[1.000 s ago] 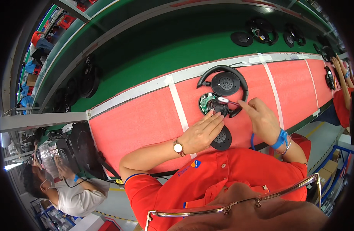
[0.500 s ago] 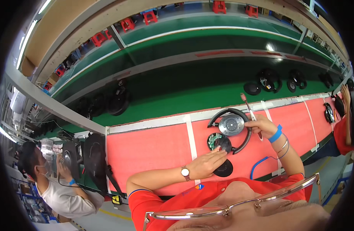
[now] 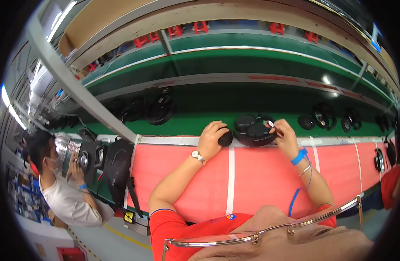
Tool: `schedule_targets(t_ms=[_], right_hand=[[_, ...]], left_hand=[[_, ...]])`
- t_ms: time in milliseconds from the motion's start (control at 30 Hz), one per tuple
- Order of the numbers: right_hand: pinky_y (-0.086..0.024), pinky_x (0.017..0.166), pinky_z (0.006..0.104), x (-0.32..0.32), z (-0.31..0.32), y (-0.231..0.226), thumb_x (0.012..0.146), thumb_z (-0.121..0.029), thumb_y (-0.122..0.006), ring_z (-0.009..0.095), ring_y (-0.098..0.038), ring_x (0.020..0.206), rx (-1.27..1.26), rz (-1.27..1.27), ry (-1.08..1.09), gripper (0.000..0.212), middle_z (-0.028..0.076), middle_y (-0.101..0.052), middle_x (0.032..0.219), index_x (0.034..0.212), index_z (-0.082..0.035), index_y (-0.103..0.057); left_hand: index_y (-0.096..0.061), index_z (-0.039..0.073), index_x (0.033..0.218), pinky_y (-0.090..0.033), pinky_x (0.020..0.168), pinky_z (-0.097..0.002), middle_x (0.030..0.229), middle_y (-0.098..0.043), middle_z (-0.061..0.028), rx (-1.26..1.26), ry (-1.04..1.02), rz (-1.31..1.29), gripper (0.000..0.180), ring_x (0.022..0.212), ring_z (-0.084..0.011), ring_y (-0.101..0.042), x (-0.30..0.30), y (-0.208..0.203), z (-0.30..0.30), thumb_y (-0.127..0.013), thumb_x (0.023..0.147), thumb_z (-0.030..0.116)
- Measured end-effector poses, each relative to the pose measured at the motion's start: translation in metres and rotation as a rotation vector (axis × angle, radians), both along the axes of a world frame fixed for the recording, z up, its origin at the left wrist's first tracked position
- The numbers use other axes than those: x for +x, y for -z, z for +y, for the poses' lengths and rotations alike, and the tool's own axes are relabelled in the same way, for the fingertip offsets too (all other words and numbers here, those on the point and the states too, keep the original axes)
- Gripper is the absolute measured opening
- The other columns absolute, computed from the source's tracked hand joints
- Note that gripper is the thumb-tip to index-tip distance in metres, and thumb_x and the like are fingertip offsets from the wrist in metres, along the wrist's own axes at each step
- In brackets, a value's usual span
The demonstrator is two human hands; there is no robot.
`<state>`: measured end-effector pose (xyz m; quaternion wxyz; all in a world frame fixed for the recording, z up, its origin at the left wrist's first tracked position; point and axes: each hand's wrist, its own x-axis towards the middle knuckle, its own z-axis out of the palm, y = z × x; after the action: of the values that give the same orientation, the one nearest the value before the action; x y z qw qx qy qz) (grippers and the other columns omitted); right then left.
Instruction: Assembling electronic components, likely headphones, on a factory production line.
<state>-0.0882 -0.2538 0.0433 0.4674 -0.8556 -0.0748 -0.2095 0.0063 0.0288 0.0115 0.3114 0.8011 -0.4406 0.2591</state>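
Black headphones (image 3: 254, 135) rest at the far edge of the red mat, where it meets the green surface. My right hand (image 3: 286, 135) is closed at their right side, its fingertips pinching the rim near a small pale and red spot that I cannot make out. Just left of the headphones, my left hand (image 3: 212, 140) curls its fingers round a black round ear-cup part (image 3: 226, 138). Dark parts overlap there, so the inner side of the headphones is partly hidden.
The red mat (image 3: 187, 174) with white tape strips lies before me. More headphones (image 3: 324, 116) stand on the green surface right, others (image 3: 160, 108) left. A black bag (image 3: 118, 174) hangs by a post (image 3: 78, 82). Co-workers sit left (image 3: 69, 191) and right (image 3: 389, 187).
Both hands have moved forward to the mat's far edge, and the headphones are there too. The toothbrush-like brush seen in my right hand no longer shows. My view has swung right to left.
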Motion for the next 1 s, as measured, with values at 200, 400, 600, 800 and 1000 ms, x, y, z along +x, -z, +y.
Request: schedule_targets(t_ms=[200,400,600,800,1000], right_hand=[[-0.037,0.055,0.0219,0.015,0.008,0.006,0.074,0.005,-0.068,0.006,-0.043,0.061,0.183,0.089,0.152,0.026,0.0,-0.047,0.076,0.095,-0.002,-0.054],[-0.027,0.043,0.0209,0.048,-0.009,0.027,0.083,-0.017,-0.075,0.004,-0.037,0.048,0.627,0.031,0.307,0.034,-0.005,-0.043,0.064,0.104,-0.003,-0.052],[-0.024,0.042,0.0208,0.059,-0.069,0.063,0.092,-0.018,-0.064,0.006,-0.04,0.046,1.034,0.272,0.291,0.031,0.0,-0.046,0.061,0.112,0.003,-0.054],[-0.025,0.045,0.0177,0.05,-0.057,0.055,0.097,-0.009,-0.052,0.003,-0.04,0.055,0.958,0.053,0.41,0.032,0.002,-0.054,0.08,0.127,0.0,-0.053],[-0.036,0.051,0.0176,0.026,0.059,-0.006,0.099,-0.023,-0.052,0.002,-0.047,0.06,0.5,0.098,-0.197,0.021,-0.001,-0.057,0.077,0.11,-0.006,-0.061]], left_hand=[[-0.063,0.003,0.108,-0.045,0.096,-0.0403,0.114,-0.06,-0.0121,0.014,-0.099,0.249,0.034,0.112,-0.0318,-0.053,0.013,0.008,0.005,-0.063,0.074,-0.004],[-0.057,0.003,0.12,-0.04,0.102,-0.042,0.125,-0.053,-0.0162,0.079,-0.185,0.252,0.034,0.123,-0.0353,-0.044,0.012,0.025,0.003,-0.062,0.087,0.012],[-0.056,0.004,0.121,-0.03,0.11,-0.051,0.128,-0.05,-0.0161,0.151,-0.259,0.235,0.04,0.131,-0.0377,-0.036,0.014,0.028,0.002,-0.066,0.084,0.017],[-0.058,0.004,0.114,-0.023,0.111,-0.0579,0.126,-0.05,-0.0165,0.127,-0.255,0.247,0.034,0.132,-0.0384,-0.034,0.018,0.033,0.004,-0.066,0.084,0.017],[-0.06,0.003,0.108,-0.023,0.111,-0.0567,0.125,-0.051,-0.0155,0.127,-0.34,0.244,0.029,0.133,-0.0373,-0.034,0.021,0.034,0.007,-0.064,0.087,0.022]])
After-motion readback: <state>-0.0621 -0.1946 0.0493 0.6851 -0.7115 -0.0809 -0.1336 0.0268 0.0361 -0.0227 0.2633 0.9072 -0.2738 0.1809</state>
